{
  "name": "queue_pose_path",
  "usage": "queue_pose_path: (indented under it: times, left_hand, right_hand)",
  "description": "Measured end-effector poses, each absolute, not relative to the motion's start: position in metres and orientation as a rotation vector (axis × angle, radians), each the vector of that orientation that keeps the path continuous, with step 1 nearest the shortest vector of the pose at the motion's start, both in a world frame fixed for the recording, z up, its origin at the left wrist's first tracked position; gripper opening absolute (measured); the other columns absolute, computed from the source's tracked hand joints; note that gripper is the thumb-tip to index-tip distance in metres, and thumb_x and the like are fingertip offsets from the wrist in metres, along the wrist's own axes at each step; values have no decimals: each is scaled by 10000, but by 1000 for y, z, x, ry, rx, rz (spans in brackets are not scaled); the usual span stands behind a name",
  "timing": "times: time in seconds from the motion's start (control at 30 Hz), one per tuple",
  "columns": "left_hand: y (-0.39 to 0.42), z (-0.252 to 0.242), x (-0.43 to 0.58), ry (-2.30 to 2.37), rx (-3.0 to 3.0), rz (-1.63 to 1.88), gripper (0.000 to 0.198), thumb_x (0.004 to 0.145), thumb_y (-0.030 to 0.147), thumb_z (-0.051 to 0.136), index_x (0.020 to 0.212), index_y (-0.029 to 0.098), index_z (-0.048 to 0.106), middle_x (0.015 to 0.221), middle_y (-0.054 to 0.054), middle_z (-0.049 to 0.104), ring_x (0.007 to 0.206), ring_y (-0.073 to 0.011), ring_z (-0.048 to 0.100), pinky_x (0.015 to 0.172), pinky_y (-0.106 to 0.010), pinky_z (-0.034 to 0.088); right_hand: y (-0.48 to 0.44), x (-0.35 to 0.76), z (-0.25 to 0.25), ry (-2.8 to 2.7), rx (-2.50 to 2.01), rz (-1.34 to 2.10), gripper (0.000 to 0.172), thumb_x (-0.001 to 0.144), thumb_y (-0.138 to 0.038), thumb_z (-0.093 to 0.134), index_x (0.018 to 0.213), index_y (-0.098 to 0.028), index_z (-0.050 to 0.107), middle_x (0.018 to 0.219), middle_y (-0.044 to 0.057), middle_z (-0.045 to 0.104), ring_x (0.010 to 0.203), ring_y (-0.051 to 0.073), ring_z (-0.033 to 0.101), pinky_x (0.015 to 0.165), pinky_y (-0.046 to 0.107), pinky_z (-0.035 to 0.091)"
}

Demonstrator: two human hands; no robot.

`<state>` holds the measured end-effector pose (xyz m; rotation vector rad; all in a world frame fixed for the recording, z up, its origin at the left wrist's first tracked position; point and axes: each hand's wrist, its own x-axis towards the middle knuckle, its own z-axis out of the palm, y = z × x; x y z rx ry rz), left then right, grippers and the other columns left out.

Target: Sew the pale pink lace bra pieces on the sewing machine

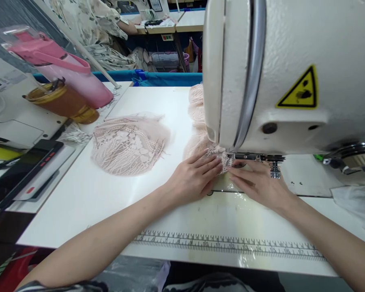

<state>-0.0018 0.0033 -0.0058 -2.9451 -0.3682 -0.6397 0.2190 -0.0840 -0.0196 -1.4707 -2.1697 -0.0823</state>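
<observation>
My left hand (194,176) lies flat, fingers stretched, pressing a piece of pale pink lace (200,148) onto the white table just left of the sewing machine's presser foot (273,168). My right hand (255,182) rests flat beside it, fingertips on the lace edge under the white machine head (288,73). The needle area is partly hidden by the head.
A pile of pink lace pieces (127,144) lies at left centre. More lace (196,101) trails behind the machine. A pink bottle (63,69), brown cup (57,99) and control panel (27,170) sit at left. A printed ruler (225,243) runs along the front edge. Another person (97,28) sits beyond.
</observation>
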Motion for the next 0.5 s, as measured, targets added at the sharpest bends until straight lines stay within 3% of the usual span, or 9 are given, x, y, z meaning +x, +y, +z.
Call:
queue_pose_path:
  times: [0.13, 0.33, 0.5]
  left_hand:
    - [4, -5, -2, -398, -2940, -632, 328, 916, 188, 429, 1153, 110, 641, 1201, -69, 650, 1145, -216, 611, 1043, -417, 478]
    - [3, -6, 0, -436, -2926, -646, 336, 920, 176, 414, 1147, 91, 647, 1194, -91, 652, 1160, -235, 599, 1038, -430, 484]
    - [2, -5, 0, -462, -2930, -627, 347, 927, 183, 411, 1171, 76, 634, 1200, -109, 647, 1170, -246, 591, 1042, -437, 479]
  right_hand:
    - [-83, 218, -23, -2177, -1487, -136, 268, 955, -372, 464, 1127, -313, 661, 1105, 22, 661, 813, 146, 634, 803, 362, 438]
    - [-85, 214, -24, -2178, -1550, -269, 300, 962, -398, 433, 1158, -325, 648, 1051, 31, 674, 814, 176, 626, 747, 358, 446]
    - [-84, 214, -25, -2173, -1542, -343, 303, 953, -398, 458, 1173, -299, 641, 1025, 34, 670, 844, 180, 616, 824, 371, 451]
